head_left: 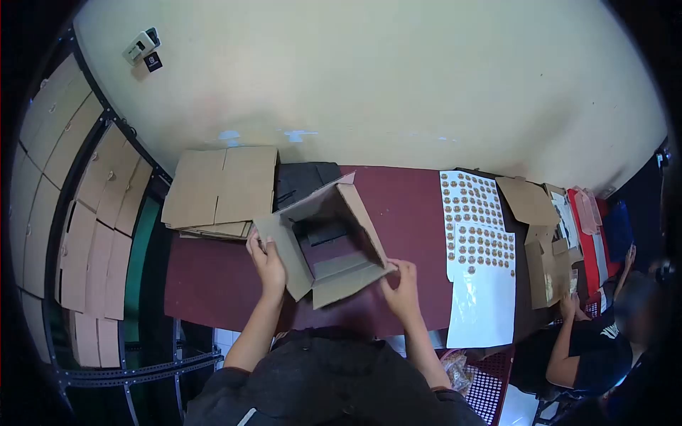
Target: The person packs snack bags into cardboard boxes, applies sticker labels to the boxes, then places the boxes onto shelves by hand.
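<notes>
Tilted toward me above the dark red table is an open cardboard box (284,248), its flaps spread outward. Its inside shows, with something dark visible at the far end that I cannot make out. My left hand (268,266) grips the flap on the box's left side, thumb on the inner face. At the lower right corner, my right hand (402,287) pinches the edge of another flap. A stack of flattened cardboard boxes (227,186) lies just left of the box, beside a black item (307,179) by the wall.
White sheets of round stickers (477,245) lie on the table's right side. Further right, a person (590,341) sits beside another open cardboard box (545,266). Shelves of closed boxes (92,241) stand at left. A red basket (490,387) is below the table's front edge.
</notes>
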Demonstrator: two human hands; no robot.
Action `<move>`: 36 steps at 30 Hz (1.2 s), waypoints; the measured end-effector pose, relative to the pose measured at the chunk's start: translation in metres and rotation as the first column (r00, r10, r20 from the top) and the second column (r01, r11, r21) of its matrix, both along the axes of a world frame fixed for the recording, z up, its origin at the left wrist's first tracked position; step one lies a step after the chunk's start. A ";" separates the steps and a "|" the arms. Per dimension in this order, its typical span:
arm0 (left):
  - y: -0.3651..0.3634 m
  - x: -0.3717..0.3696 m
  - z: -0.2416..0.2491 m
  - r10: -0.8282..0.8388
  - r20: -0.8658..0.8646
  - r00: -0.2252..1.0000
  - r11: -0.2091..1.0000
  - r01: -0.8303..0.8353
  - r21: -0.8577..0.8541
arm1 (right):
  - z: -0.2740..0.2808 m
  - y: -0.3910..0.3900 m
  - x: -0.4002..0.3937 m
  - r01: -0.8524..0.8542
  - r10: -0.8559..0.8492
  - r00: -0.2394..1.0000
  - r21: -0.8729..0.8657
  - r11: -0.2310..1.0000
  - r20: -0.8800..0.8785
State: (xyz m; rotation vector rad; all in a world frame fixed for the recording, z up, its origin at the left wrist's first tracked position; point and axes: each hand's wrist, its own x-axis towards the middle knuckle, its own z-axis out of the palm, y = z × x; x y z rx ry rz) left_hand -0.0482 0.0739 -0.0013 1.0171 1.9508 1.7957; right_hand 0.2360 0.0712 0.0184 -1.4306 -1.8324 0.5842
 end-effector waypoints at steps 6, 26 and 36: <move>-0.021 0.016 0.053 -0.221 0.448 0.866 0.972 0.155 0.178 | 0.073 -0.013 0.003 -0.342 0.302 0.932 -0.209 0.916 -0.199; -0.050 0.008 0.037 -0.799 -0.173 0.576 0.597 0.727 -0.340 | 0.075 -0.011 -0.018 -0.439 0.425 0.898 -0.206 0.874 -0.111; -0.067 -0.016 0.028 -0.833 -0.301 0.464 0.546 0.600 -0.585 | 0.069 -0.005 -0.013 -0.364 0.193 0.876 -0.343 0.866 -0.442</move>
